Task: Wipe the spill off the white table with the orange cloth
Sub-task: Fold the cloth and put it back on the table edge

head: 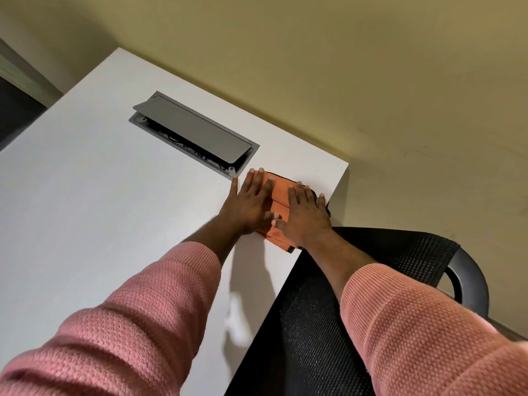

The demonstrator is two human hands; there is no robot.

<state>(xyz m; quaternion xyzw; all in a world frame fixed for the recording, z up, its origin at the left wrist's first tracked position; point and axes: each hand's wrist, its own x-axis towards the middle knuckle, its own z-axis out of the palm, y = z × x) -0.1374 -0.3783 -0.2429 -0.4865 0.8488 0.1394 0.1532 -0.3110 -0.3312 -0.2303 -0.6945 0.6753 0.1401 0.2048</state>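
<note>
Orange cloth [275, 195] flat under left hand [248, 205], right hand [305, 215]

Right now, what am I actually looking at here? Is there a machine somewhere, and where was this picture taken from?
There is no machine: a person wears a camera on the head, looking forward and down at their own two arms in pink knitted sleeves. The left hand and right hand both lie flat, fingers spread, pressing a folded orange cloth onto a white table near its corner. Nothing is gripped; the cloth is only pinned under the palms. Set into the table is a grey cable hatch with its lid raised. A black mesh chair stands against the table's edge. I cannot make out a spill.
</note>
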